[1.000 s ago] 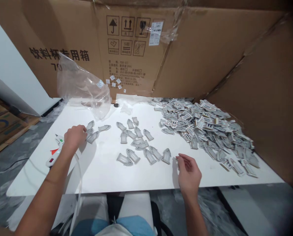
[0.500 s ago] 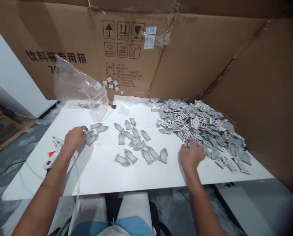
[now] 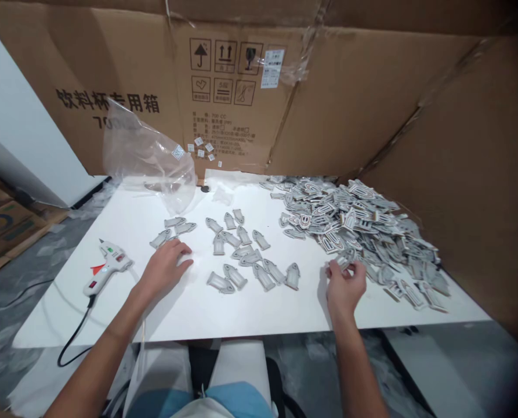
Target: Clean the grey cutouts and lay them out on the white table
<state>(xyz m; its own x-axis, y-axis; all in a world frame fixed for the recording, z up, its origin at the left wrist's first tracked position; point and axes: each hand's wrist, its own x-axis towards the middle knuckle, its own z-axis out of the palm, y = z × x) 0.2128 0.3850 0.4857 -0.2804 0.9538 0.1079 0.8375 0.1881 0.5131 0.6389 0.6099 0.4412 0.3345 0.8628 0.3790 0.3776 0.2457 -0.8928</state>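
At the near edge of the heap [image 3: 363, 226], on the right of the white surface [image 3: 241, 316]: right hand [image 3: 344, 284] with fingertips drawn together on one grey cut-out [image 3: 344, 260], seemingly pinched while it lies against its neighbours. Left hand [image 3: 165, 268] loosely spread, palm down on the surface, holding nothing, just near of a small cluster [image 3: 171, 227] of the same pieces. Between the two hands, more cut-outs laid singly in a scattered group [image 3: 245, 255]. Left of the left hand, a glue gun [image 3: 108, 267] with its cord trailing off the near edge.

Probably best to grip only that one piece by its free end and lift it straight up, so the heap does not slide toward the near edge. Worth checking that no second piece clings beneath. Wise to keep the resting palm clear of the glue gun.
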